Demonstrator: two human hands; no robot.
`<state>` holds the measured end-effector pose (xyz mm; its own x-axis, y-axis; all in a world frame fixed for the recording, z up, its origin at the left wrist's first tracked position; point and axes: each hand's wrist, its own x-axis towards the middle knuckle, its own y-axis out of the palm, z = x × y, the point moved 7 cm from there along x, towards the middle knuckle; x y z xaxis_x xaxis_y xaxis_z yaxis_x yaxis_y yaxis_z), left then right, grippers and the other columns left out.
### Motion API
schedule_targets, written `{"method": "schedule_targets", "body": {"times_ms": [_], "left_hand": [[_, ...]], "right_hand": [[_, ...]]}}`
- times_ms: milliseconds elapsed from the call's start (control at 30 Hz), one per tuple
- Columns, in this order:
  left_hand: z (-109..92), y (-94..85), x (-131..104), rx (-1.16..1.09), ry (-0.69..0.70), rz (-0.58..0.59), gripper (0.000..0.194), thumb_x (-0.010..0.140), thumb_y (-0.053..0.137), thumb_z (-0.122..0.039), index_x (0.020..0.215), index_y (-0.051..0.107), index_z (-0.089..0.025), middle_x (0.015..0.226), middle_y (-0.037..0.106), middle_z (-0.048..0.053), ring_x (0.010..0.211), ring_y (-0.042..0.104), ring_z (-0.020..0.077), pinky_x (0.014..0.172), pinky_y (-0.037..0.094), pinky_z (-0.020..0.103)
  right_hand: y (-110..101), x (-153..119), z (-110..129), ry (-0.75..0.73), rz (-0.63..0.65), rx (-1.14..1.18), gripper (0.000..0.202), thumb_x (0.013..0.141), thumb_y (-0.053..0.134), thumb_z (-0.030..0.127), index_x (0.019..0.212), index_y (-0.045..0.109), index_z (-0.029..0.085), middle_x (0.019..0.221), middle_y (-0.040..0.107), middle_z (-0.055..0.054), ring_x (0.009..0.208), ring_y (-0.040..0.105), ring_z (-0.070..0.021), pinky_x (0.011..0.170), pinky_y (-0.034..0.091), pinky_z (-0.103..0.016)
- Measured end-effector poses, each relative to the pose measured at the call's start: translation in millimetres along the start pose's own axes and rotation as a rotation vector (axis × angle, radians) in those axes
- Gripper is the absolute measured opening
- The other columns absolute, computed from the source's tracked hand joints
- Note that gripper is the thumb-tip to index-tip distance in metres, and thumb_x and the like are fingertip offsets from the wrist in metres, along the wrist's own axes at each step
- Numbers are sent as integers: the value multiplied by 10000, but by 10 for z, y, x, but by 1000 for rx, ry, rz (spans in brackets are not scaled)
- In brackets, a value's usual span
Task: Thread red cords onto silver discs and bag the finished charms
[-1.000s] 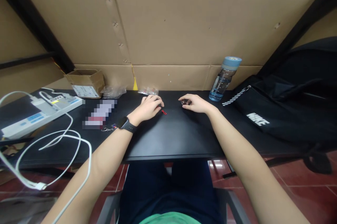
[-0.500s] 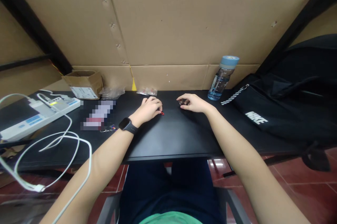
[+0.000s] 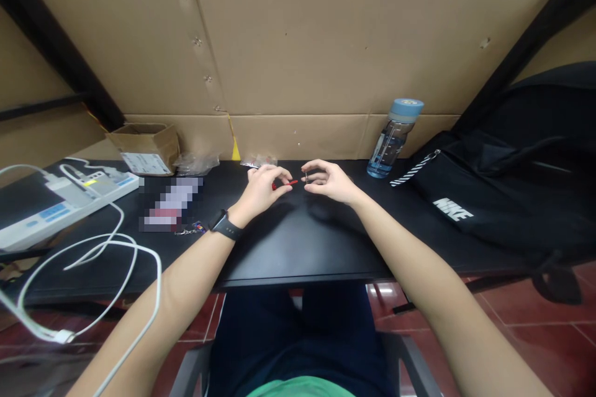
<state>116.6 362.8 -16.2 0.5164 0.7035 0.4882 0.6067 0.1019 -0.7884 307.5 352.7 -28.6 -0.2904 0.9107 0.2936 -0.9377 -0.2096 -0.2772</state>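
Observation:
My left hand [image 3: 265,191] is closed around a small red cord-like piece [image 3: 292,182], whose thin end sticks out toward the right. More red shows between the fingers; the rest is hidden by them. Facing it, my right hand [image 3: 328,181] pinches a thin, shiny metal piece [image 3: 306,177], perhaps a ring seen edge-on, between thumb and fingertips. A narrow gap lies between the red end and the metal piece. Both hands are above the black table [image 3: 298,254]. On my left wrist is a dark watch [image 3: 221,223].
To the left lie a white power strip [image 3: 60,214] with looping cables, an open cardboard box [image 3: 146,148], clear plastic bags [image 3: 198,164] and a keychain [image 3: 193,229]. A water bottle [image 3: 390,136] and a black bag [image 3: 484,198] are on the right. Cardboard [image 3: 298,49] lines the back.
Both hands have lifted from the tabletop and come closer together. The right hand has moved left with the metal piece; the red end in the left hand now points right.

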Motion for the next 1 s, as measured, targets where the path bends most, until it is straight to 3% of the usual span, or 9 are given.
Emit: {"method": "schedule_targets", "body": {"times_ms": [300, 567, 833, 1000], "left_hand": [[-50, -21, 0, 28, -29, -23, 101, 940, 749, -314, 1031, 792, -312, 1088, 802, 23, 1271, 595, 315, 1105, 311, 536], [-115, -50, -7, -39, 8, -102, 31, 930, 759, -263, 953, 777, -272, 1082, 772, 35, 1194, 624, 275, 1020, 408, 446], [-180, -5, -43, -16, 48, -105, 58, 994, 691, -297, 987, 724, -251, 1094, 749, 26, 1160, 615, 252, 952, 346, 421], [-179, -7, -69, 37, 70, -145, 82, 1018, 646, -306, 1039, 710, -259, 1242, 665, 61, 1247, 558, 269, 978, 316, 439]], "right_hand": [[37, 11, -41, -25, 44, 87, 553, 669, 921, 262, 1177, 704, 220, 1335, 697, -95, 1075, 729, -229, 927, 630, -390], [84, 21, -82, -32, 36, 130, 589, 630, 958, 279, 1168, 723, 229, 1298, 722, -92, 1061, 744, -239, 905, 638, -387], [132, 8, -39, -24, 20, 172, 573, 609, 975, 267, 1130, 738, 229, 1244, 749, -84, 1018, 757, -234, 874, 639, -374], [151, 10, -46, -27, 27, 175, 594, 599, 980, 289, 1136, 737, 219, 1215, 758, -92, 1011, 760, -243, 860, 647, -384]]}}
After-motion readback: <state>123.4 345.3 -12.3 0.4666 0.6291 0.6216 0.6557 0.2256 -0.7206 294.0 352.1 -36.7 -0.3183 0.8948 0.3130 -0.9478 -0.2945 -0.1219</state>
